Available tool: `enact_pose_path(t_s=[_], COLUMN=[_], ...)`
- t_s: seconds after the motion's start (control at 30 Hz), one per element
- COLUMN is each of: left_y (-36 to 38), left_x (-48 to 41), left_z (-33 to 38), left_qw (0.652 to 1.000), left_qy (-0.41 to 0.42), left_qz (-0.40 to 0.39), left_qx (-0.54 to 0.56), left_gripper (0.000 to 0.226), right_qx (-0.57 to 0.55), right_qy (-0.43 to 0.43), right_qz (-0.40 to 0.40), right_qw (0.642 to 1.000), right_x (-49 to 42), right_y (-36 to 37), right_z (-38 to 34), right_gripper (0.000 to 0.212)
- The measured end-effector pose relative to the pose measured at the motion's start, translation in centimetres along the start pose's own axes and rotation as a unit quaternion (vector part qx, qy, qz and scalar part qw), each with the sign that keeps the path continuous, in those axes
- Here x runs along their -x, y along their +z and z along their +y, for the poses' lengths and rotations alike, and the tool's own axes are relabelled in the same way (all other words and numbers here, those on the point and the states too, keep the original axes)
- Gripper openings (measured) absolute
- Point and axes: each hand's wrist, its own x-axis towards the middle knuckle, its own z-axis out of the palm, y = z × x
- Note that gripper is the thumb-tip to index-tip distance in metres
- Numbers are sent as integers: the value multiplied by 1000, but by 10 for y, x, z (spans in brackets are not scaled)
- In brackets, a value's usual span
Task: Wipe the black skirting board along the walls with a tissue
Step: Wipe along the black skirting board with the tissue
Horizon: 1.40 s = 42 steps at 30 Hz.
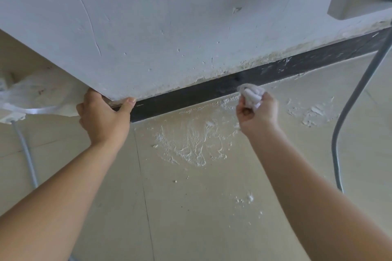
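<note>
Black skirting board [212,89] runs along the wall's foot. The right hand [257,112], fingers curled tight round a wadded tissue [252,93], holds it at the board's lower edge, likely scrubbing plaster specks. The left hand [104,116] clasps the wall corner [110,82] at the board's left end, probably for balance.

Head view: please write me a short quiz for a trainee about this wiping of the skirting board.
1. True or false: the left hand holds the tissue.
2. What does the left hand grip? A the wall corner; B a broom; C a bucket.
3. Fill in: the white splatter lies on the ____ below the skirting board.
Key: 1 false, the right hand holds it; 2 A; 3 floor.
</note>
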Motion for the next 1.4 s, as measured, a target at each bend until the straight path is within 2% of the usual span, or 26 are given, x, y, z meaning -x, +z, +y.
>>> enact_pose_path(t_s=[0.1,0.2,0.33,0.47,0.53,0.57,0.63,0.7,0.77,0.83,0.9,1.0,1.07,1.1,1.17,1.27,1.4], left_y=[0,-2,0,2,2,1,1,0,0,-2,-2,-2,-2,-2,-3,-5,-8], left_x=[2,1,0,1,2,2,3,2,2,1,0,0,1,1,1,-2,-7], left_z=[1,0,-2,-3,-2,-1,-1,0,0,0,-1,-1,-2,-2,-2,-2,-2], left_qw=[1000,1000,1000,1000,1000,1000,1000,1000,1000,1000,1000,1000,1000,1000,1000,999,998], left_qy=[-3,3,4,-2,-1,-1,0,3,3,3,8,19,17,18,26,32,41], left_qz=[2,0,2,5,5,5,4,3,1,-3,-6,-4,-4,-6,-9,-15,-29], left_qx=[3,-4,4,9,8,8,7,3,0,1,2,0,-1,0,-2,-6,-35], left_gripper=[43,43,42,43,43,43,43,43,44,44,44,45,45,44,44,44,43], right_qx=[125,233,208,54,5,23,138,248,283,284,271,169,81,70,88,133,201], right_qy=[66,78,-7,-113,-133,-132,-111,-46,22,35,16,-66,-125,-142,-136,-79,-111], right_qz=[-68,-70,-3,56,91,95,57,-27,-69,-67,-38,49,108,123,114,76,23], right_qw=[988,967,978,990,987,986,983,967,956,956,962,982,983,980,980,985,973], right_x=[4,-12,-40,-33,-22,-16,-8,-4,-2,-3,-9,-10,-3,2,11,16,35], right_y=[10,23,16,-1,-6,-7,-5,5,20,35,38,24,16,15,17,28,58], right_z=[36,35,-24,-74,-77,-71,-43,-6,17,18,0,-31,-42,-41,-27,13,78], right_gripper=[24,18,32,22,19,19,19,15,16,14,21,21,15,15,14,9,25])
